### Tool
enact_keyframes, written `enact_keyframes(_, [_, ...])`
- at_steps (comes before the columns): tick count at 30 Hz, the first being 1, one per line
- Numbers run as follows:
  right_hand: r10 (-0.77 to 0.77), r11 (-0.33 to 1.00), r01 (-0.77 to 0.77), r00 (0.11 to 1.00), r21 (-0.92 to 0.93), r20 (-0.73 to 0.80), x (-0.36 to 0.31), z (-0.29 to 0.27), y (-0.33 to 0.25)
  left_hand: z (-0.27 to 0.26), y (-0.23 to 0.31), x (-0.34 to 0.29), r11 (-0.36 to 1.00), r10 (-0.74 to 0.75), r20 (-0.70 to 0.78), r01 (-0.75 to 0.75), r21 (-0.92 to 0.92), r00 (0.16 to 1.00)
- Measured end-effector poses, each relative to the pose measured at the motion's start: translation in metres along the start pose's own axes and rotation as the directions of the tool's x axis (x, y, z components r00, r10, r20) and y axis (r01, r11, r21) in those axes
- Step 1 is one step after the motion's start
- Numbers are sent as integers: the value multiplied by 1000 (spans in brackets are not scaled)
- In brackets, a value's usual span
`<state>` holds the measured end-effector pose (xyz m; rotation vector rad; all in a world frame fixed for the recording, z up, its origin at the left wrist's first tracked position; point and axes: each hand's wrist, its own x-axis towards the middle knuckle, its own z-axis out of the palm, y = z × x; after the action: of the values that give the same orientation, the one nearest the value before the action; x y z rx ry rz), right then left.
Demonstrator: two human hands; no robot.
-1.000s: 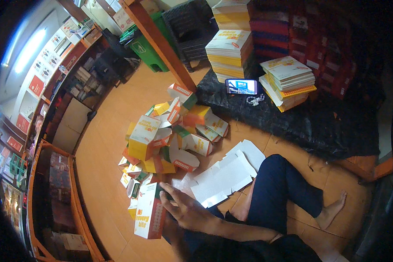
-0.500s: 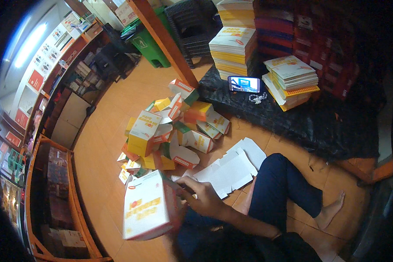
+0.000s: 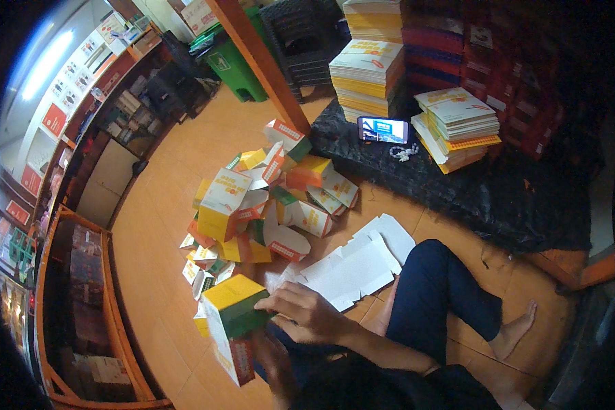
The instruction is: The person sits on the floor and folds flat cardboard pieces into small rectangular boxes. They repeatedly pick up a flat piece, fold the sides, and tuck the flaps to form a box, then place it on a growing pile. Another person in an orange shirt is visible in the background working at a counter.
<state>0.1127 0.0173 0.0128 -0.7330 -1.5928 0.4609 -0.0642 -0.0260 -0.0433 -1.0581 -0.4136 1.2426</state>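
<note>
A white, yellow and green box (image 3: 238, 318) tilts in the grip of the left hand (image 3: 270, 355), near a heap of boxes (image 3: 249, 205), while the right hand (image 3: 307, 311) touches its green side with bent fingers — whether pinching, I cannot tell — left of flat white sheets (image 3: 352, 271).

Likely shop storeroom: goods-filled wooden rack (image 3: 111, 273), wall posters (image 3: 54, 119), stacked flat cartons (image 3: 367, 58)

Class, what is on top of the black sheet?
A lit phone, a beaded loop and white-and-yellow cardboard stacks. The black sheet beneath the stacks is covered, so cannot be seen.
</note>
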Motion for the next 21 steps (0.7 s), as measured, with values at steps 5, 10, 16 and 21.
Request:
enact_keyframes(5, [-64, 976, 34, 989, -216, -135, -7, 7, 12, -5, -31, 29, -583, -14, 577, -476, 659, 816])
enact_keyframes(10, [-61, 962, 14, 985, -272, -164, -11, 5, 14, -10, -57, 27, -714, -57, 528, -404, 571, 847])
enact_keyframes(16, [-95, 980, 88, 995, -176, -33, -3, -4, 14, -11, -61, 33, -595, 98, 627, -459, 660, 773])
enact_keyframes(21, [-59, 995, 56, 997, -77, -45, 2, -13, 11, -5, -65, 34, -340, -102, 578, -575, 744, 809])
